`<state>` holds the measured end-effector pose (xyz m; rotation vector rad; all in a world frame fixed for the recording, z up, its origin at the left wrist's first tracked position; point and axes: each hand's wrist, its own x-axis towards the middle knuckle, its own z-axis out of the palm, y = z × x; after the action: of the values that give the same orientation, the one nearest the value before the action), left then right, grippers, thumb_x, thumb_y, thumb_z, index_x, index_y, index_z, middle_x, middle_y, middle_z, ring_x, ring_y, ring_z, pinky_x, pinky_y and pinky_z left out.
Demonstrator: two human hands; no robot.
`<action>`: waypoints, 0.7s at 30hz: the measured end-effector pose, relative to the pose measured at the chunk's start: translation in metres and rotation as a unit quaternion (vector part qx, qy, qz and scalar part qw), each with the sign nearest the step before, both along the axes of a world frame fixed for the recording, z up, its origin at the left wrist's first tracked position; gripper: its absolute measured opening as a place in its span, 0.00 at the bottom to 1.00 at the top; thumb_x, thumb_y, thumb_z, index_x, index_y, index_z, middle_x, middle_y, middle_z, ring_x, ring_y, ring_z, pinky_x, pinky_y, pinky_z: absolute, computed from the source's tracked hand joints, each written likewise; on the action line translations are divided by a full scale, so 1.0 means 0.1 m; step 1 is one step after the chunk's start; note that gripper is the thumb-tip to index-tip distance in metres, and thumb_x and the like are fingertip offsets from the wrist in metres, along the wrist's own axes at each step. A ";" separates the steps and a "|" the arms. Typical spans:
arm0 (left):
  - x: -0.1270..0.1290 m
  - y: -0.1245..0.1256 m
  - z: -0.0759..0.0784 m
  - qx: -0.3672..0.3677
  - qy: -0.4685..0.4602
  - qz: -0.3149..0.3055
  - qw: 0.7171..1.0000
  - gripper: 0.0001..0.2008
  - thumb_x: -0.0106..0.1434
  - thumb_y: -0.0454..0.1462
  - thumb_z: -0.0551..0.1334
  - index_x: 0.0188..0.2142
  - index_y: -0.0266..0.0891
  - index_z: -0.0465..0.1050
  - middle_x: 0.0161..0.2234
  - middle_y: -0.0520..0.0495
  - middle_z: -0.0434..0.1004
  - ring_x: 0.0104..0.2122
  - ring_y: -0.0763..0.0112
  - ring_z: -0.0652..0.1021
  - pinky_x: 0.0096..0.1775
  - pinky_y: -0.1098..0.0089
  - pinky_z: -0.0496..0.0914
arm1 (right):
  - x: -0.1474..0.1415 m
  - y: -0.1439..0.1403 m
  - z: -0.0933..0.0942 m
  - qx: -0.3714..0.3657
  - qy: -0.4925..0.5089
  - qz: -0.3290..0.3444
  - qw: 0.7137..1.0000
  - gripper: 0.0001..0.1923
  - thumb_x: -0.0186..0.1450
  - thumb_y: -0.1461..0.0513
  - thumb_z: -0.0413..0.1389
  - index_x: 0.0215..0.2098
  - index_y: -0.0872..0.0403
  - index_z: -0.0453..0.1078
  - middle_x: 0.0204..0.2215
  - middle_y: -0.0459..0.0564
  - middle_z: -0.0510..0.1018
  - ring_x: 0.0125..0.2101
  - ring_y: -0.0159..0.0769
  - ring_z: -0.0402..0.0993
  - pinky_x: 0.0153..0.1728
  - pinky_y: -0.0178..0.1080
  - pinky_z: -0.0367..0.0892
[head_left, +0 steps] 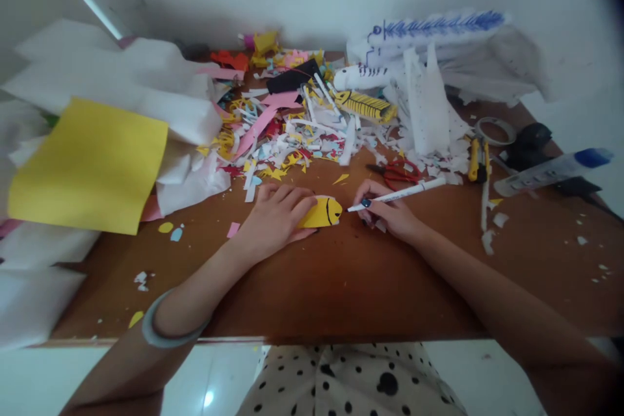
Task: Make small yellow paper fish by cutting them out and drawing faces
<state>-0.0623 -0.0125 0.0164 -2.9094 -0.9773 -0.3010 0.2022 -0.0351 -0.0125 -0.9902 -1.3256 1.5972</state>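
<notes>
On the brown table lies a yellow fish-shaped cutout (320, 212) with a curved black line and a small black mark near its right end. My left hand (280, 216) presses it down, fingers over its left part, so that part is hidden. In my right hand (387, 211) is a white marker pen (412, 190), gripped near its tip. The dark tip points left, close to the cutout's right end; I cannot tell whether it touches. Just behind my right hand lie red-handled scissors (402, 172).
Paper scraps (312, 133) heap up at the back. Yellow paper (88, 166) lies on white sheets at left. A yellow striped cutout (368, 106), a yellow box cutter (478, 160), a tape roll (496, 131) and a clear tube with a blue cap (553, 172) lie to the right.
</notes>
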 end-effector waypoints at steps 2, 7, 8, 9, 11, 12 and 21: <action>0.00 0.02 -0.02 -0.003 -0.005 -0.008 1.000 0.18 0.65 0.48 0.60 0.48 0.39 0.69 0.52 0.41 0.75 0.49 0.55 0.73 0.48 0.55 0.59 | 0.01 0.01 -0.02 -0.007 0.008 -0.001 1.000 0.06 0.63 0.58 0.55 0.34 0.53 0.67 0.20 0.40 0.67 0.18 0.26 0.61 0.16 0.28 0.58; -0.01 0.03 -0.02 -0.036 -0.021 -0.008 0.999 0.18 0.65 0.48 0.60 0.47 0.39 0.68 0.51 0.41 0.75 0.49 0.55 0.73 0.50 0.55 0.58 | 0.04 0.04 -0.07 -0.035 0.032 -0.007 0.999 0.07 0.63 0.57 0.56 0.33 0.52 0.68 0.19 0.41 0.67 0.18 0.26 0.61 0.17 0.28 0.59; -0.01 0.03 -0.02 -0.046 -0.022 -0.005 0.999 0.17 0.65 0.48 0.60 0.47 0.40 0.68 0.51 0.41 0.75 0.50 0.56 0.73 0.50 0.55 0.58 | 0.05 0.05 -0.07 -0.040 0.040 -0.010 0.998 0.07 0.63 0.57 0.56 0.33 0.52 0.68 0.19 0.41 0.67 0.18 0.26 0.61 0.17 0.28 0.59; -0.01 0.02 -0.01 -0.054 -0.021 -0.002 0.998 0.16 0.64 0.46 0.60 0.47 0.40 0.68 0.51 0.42 0.75 0.50 0.56 0.73 0.50 0.55 0.58 | 0.05 0.05 -0.08 -0.042 0.049 -0.011 0.998 0.07 0.63 0.57 0.56 0.33 0.52 0.68 0.18 0.40 0.66 0.18 0.26 0.61 0.17 0.28 0.59; -0.01 0.02 0.00 -0.065 -0.019 0.003 0.998 0.16 0.63 0.44 0.61 0.47 0.40 0.67 0.52 0.42 0.74 0.51 0.56 0.73 0.50 0.55 0.57 | 0.04 0.06 -0.08 -0.043 0.064 -0.012 0.997 0.08 0.62 0.56 0.56 0.33 0.52 0.68 0.18 0.40 0.66 0.19 0.27 0.61 0.17 0.28 0.58; -0.01 0.02 0.01 -0.069 -0.019 0.004 0.997 0.16 0.63 0.44 0.61 0.47 0.40 0.67 0.52 0.42 0.74 0.51 0.56 0.73 0.50 0.55 0.57 | 0.04 0.07 -0.08 -0.042 0.070 -0.010 0.997 0.08 0.62 0.56 0.56 0.33 0.52 0.68 0.18 0.40 0.65 0.19 0.27 0.61 0.17 0.28 0.58; -0.05 0.05 0.02 -0.088 -0.025 -0.014 0.996 0.17 0.66 0.47 0.58 0.50 0.41 0.67 0.54 0.42 0.73 0.52 0.57 0.72 0.52 0.56 0.56 | 0.00 0.06 -0.05 0.058 0.020 -0.079 0.995 0.11 0.63 0.56 0.57 0.41 0.50 0.70 0.34 0.45 0.75 0.23 0.26 0.65 0.22 0.30 0.63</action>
<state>-0.0668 -0.0071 0.0182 -3.0900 -1.0214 -0.3049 0.2026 -0.0292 -0.0179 -0.9617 -1.2651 1.3981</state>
